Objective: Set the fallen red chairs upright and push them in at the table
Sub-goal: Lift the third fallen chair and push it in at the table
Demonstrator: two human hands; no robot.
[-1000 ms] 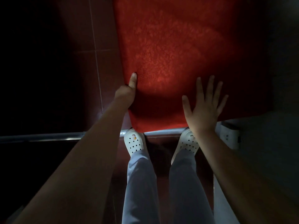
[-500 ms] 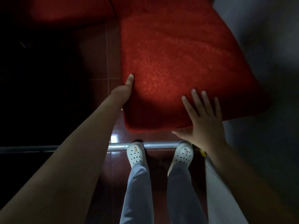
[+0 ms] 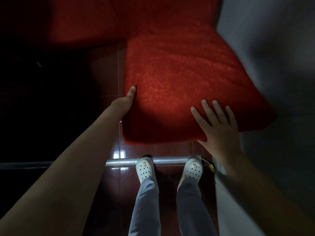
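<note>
The red chair (image 3: 179, 86) takes up the upper centre, its padded face turned toward the person, above the dark tiled floor (image 3: 109, 79). Both arms reach forward. The left hand (image 3: 125, 103) clasps the chair's left edge with the thumb laid on top, its fingers hidden and probably curled beneath. The right hand (image 3: 219, 132) pinches the near right corner, four fingers spread on the fabric and the thumb under the edge.

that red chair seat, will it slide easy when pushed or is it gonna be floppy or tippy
The red chair seat looks padded with rounded edges, so it may give a little under the left hand and right hand rather than flop. Its fuzzy fabric should grip well. On the glossy tiled floor it could slide readily.
</note>
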